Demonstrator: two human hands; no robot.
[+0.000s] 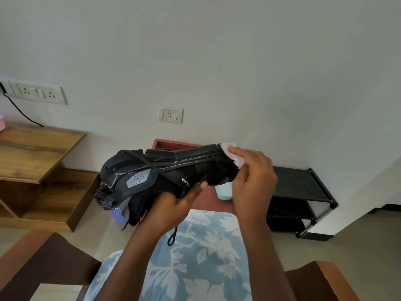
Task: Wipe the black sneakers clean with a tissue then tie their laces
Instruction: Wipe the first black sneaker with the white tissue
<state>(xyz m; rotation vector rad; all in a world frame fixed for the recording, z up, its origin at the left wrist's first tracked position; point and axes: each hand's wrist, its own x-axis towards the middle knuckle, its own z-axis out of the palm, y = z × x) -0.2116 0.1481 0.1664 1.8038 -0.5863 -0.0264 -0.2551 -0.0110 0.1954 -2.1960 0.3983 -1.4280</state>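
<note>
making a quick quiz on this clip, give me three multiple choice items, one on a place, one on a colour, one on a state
1. Where is the tissue?
A. on the wooden table
B. at one end of the sneaker, under the right hand
C. on the floor

2. What colour is the shelf rack on the right?
A. white
B. red
C. black

3. How is the sneaker held?
A. sole flat on the floor
B. in the air, sole turned up
C. worn on a foot

Answers:
1 B, the right hand presses the tissue on the sneaker's right end.
2 C, its frame and shelves are black.
3 B, the left hand grips it from below and its lettering reads upside down.
</note>
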